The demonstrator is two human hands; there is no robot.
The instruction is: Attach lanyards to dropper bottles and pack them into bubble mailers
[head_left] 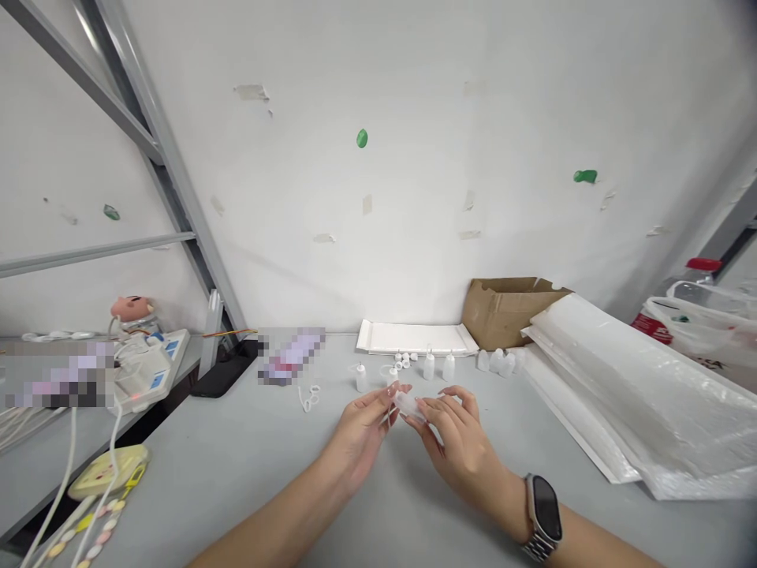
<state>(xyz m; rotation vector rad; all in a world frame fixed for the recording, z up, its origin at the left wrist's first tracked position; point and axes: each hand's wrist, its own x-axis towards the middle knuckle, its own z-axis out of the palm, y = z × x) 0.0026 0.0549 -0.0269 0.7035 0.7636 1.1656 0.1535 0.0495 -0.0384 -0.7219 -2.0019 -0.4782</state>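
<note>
Above the grey table (248, 473), both hands meet around a small translucent bottle (408, 404). My left hand (362, 430) is closed at its narrow end, with a thin white piece hanging by the fingers. Fingers of my right hand (453, 430) wrap the bottle's other end. Just behind the hands stand small capped bottles, one on the left (361, 379), one partly hidden by my left fingers (393, 375), and two further right (429, 366) (449, 367). Small white caps (403, 360) lie between them. Several uncapped bottles (497, 361) sit to the right.
A white tray (414, 338) and a cardboard box (509, 312) stand by the wall. Bubble wrap sheets (644, 394) fill the right side. White loops (308, 397) lie left of the bottles; a power strip (157, 375) and cables are far left.
</note>
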